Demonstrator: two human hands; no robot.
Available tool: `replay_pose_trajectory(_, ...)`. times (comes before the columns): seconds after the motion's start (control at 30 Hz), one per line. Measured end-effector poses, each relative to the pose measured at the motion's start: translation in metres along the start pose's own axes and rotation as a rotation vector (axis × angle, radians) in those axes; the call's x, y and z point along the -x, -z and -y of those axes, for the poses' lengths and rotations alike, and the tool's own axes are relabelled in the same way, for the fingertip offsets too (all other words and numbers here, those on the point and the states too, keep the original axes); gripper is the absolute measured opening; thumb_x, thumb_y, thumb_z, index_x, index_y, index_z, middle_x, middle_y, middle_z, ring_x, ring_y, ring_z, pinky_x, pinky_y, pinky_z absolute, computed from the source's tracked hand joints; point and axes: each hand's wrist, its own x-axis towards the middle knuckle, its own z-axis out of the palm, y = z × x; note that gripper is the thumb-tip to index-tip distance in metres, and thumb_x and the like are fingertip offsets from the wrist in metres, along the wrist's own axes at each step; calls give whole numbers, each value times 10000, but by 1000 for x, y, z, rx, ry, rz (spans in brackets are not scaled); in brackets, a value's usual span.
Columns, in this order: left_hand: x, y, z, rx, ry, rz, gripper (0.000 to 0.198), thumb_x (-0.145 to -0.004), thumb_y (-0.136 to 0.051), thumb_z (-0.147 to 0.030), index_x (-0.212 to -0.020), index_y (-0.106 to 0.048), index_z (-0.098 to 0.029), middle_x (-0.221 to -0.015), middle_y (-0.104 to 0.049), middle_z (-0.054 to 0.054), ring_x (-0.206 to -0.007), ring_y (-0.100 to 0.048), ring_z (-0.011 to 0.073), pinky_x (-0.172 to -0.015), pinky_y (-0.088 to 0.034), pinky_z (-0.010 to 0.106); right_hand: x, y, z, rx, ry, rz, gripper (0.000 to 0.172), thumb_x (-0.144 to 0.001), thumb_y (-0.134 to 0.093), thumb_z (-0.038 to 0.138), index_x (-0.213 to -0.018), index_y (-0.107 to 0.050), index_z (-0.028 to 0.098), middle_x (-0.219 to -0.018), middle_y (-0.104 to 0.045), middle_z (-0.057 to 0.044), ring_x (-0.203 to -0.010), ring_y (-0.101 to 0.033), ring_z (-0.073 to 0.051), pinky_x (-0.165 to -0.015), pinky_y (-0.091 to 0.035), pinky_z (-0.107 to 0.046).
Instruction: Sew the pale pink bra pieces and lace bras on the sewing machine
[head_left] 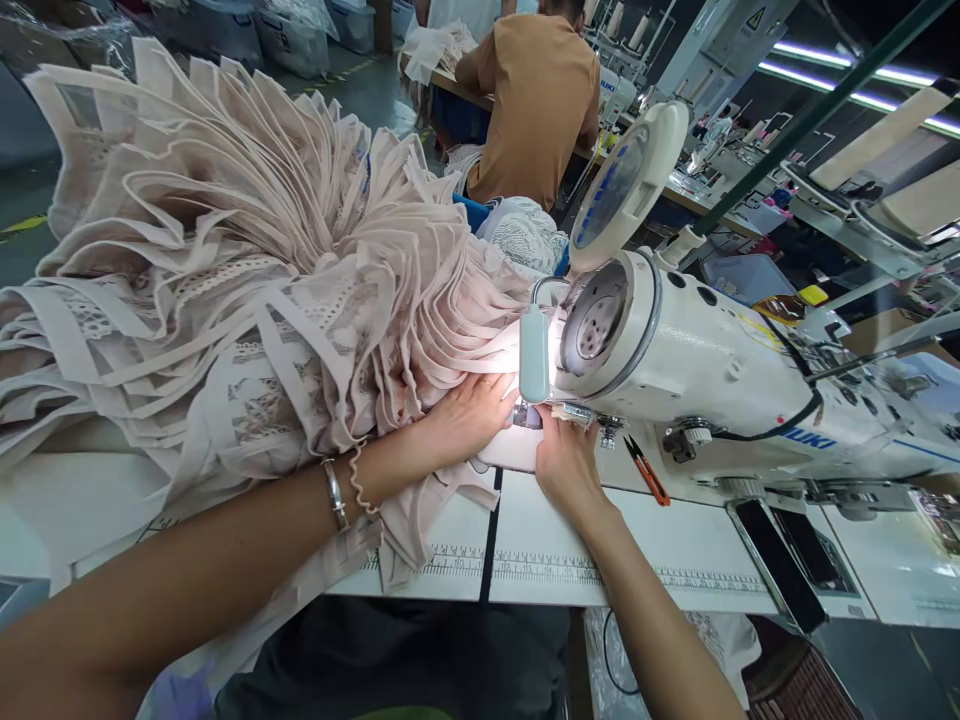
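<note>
A white sewing machine (675, 330) stands at the right, its lamp lighting the needle area. My left hand (472, 412) lies with fingers stretched out on pale pink fabric (480, 345), just left of the presser foot (523, 412). This fabric belongs to a big heap of lace-trimmed garments (300, 270). My right hand (568, 462) is right of the foot, its fingers drawn together and closed. The machine head covers some fingertips, and what they hold cannot be made out. A pale green lamp-like piece (534, 355) hangs before the needle.
Orange-handled thread snips (646, 470) lie on the machine bed, right of my right hand. A phone (776, 565) rests at the table's right front. A ruler strip (547, 568) runs along the front edge. Ahead, another person (532, 100) sits at a table.
</note>
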Motion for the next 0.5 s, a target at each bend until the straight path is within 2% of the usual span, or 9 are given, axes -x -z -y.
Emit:
replay_pose_trajectory(0.13, 2, 6, -6, -146, -215, 48, 293, -931, -386, 22, -824, -619, -120, -819, -630, 99, -842, -589, 234, -796, -430, 372, -7, 6, 3, 37, -118, 93, 529, -864, -374, 64, -1290, -635, 237, -851, -729, -106, -821, -632, -283, -923, -410, -496)
replay_pose_trajectory(0.2, 2, 7, -6, -128, -185, 58, 285, -941, -390, 8, -813, -604, -131, -795, -624, 83, -806, -580, 227, -791, -415, 369, -9, 7, 3, 45, -120, 83, 503, -867, -369, 59, -1227, -659, 256, -809, -719, -81, -729, -610, -248, -868, -426, -450)
replay_pose_trajectory(0.3, -1, 5, -4, 34, -48, 63, 120, -996, -506, -188, -916, -585, -145, -871, -643, 73, -894, -588, 240, -861, -406, 375, -7, 4, 1, 96, -38, -15, 455, -844, -363, 21, -1058, -692, 250, -745, -682, -61, -663, -554, -221, -791, -442, -389)
replay_pose_trajectory(0.4, -3, 1, 0, 165, -2, 113, 200, -967, -608, -349, -983, -572, -152, -948, -662, 71, -1008, -585, 257, -963, -385, 388, -4, 1, -2, 108, 85, -93, 426, -816, -362, -18, -922, -684, 240, -756, -656, -47, -692, -544, -210, -786, -457, -352)
replay_pose_trajectory(0.5, -3, 0, 2, 164, -14, 126, 208, -969, -593, -355, -990, -576, -149, -982, -672, 86, -1068, -582, 274, -988, -375, 399, -1, -1, -3, 106, 135, -120, 426, -809, -368, -48, -928, -682, 213, -787, -652, -49, -709, -549, -200, -813, -466, -335)
